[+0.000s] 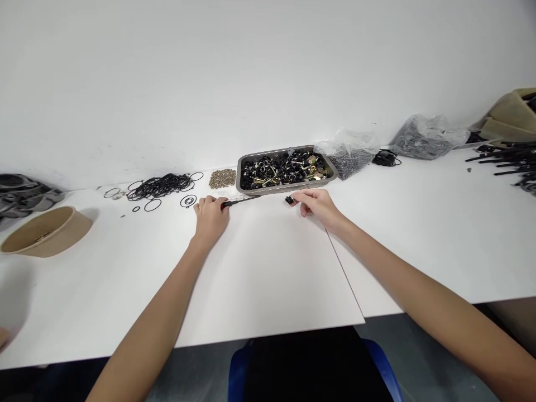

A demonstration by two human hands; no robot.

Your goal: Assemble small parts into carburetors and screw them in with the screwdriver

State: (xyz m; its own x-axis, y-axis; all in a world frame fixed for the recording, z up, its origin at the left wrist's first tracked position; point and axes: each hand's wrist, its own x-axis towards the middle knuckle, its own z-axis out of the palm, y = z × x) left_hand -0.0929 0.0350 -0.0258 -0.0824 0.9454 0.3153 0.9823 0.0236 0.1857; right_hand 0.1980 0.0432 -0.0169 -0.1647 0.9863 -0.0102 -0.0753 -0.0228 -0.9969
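My left hand rests low over the white table, its fingers closed on a thin screwdriver with a black handle. The shaft points right, along the front of a metal tray heaped with small black and brass-coloured parts. Between the thumb and fingers of my right hand is a small black part, pinched just in front of the tray. Its exact kind is too small to tell. Left of the tray lies a patch of tiny brass-coloured pieces.
Black rubber rings lie piled and scattered on the left, behind a tan round container. Clear plastic bags of dark parts stand along the wall, right of the tray. Black rod-like parts lie at far right.
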